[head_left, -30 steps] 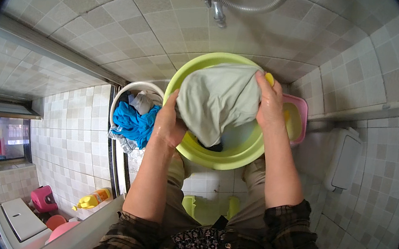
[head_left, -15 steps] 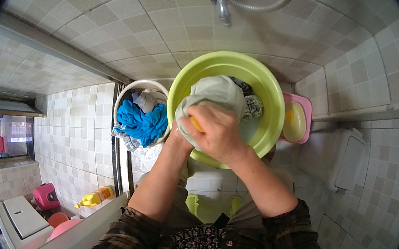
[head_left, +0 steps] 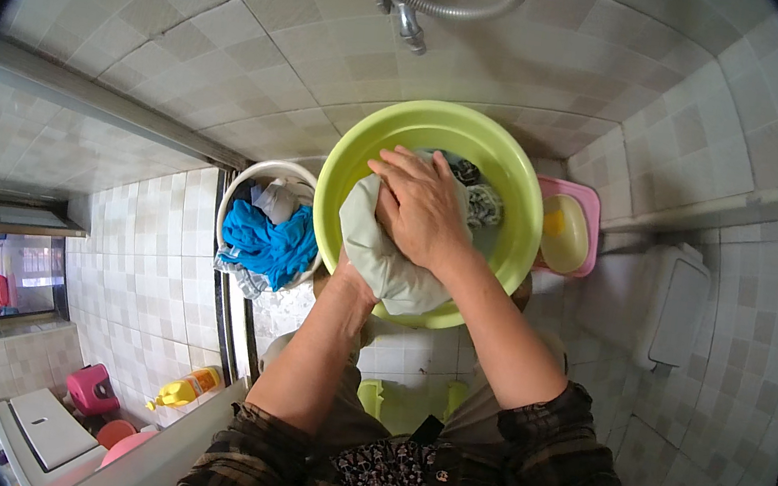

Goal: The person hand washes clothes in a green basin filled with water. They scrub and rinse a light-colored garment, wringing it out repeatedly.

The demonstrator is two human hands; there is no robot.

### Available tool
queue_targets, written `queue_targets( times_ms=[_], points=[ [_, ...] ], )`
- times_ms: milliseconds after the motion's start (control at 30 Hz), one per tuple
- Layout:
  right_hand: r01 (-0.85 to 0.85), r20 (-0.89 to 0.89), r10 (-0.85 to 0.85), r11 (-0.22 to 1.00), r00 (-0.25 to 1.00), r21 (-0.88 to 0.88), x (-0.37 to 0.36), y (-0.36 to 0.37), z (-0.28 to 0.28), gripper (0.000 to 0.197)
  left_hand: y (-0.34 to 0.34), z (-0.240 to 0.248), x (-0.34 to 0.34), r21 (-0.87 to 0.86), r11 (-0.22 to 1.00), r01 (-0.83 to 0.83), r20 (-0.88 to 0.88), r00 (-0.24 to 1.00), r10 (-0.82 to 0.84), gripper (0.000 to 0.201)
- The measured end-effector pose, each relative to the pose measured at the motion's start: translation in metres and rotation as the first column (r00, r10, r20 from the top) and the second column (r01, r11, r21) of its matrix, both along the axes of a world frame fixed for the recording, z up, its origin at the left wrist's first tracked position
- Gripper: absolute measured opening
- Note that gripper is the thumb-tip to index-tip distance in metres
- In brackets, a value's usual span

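The right hand [head_left: 423, 210] is pressing down, fingers curled, on a pale cloth [head_left: 382, 257] in the green basin [head_left: 343, 178] at frame centre. The left hand is lying hidden under the cloth, so its grip cannot be told.

The big basin [head_left: 348, 179] sits in the middle of the frame with cloth [head_left: 386, 262] in it. A bucket [head_left: 255, 181] is just left. A small tray [head_left: 590, 206] is right.

I count one lime-green basin [head_left: 506, 175], one white bucket [head_left: 250, 180] of laundry, one pink soap dish [head_left: 590, 206] with one yellow soap bar [head_left: 565, 232], one pale green cloth [head_left: 378, 251], one tap [head_left: 404, 14], and one yellow bottle [head_left: 183, 391].
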State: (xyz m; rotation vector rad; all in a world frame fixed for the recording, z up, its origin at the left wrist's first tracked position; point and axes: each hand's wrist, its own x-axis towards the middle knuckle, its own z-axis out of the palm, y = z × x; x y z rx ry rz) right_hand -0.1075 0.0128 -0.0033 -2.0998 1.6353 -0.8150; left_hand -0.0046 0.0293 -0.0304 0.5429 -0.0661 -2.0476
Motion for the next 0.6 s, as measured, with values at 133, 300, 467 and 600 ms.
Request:
queue_targets(
  times_ms=[133, 300, 467, 600],
  points=[
    [-0.097, 0.035, 0.097, 0.995, 0.995, -0.004, -0.015, -0.009, -0.006, 0.033, 0.005, -0.004, 0.001, 0.012, 1.0, 0.016, -0.069, 0.997, -0.015, 0.042],
    [-0.183, 0.135, 0.189, 0.981, 0.973, -0.059, -0.031, -0.012, -0.008, 0.031, 0.013, -0.006, 0.003, -0.01, 1.0, -0.007, -0.059, 0.998, 0.007, 0.039],
    [-0.179, 0.33, 0.179, 0.983, 0.927, -0.032, -0.046, -0.018, -0.011, 0.032, 0.023, -0.036, 0.023, 0.018, 0.988, -0.15, 0.236, 0.961, 0.142, 0.032],
    [-0.079, 0.556, -0.131, 0.938, 0.821, 0.337, -0.051, -0.019, -0.016, 0.033, 0.021, -0.065, 0.04, -0.084, 0.995, -0.061, 0.393, 0.915, 0.089, 0.031]
  ],
)
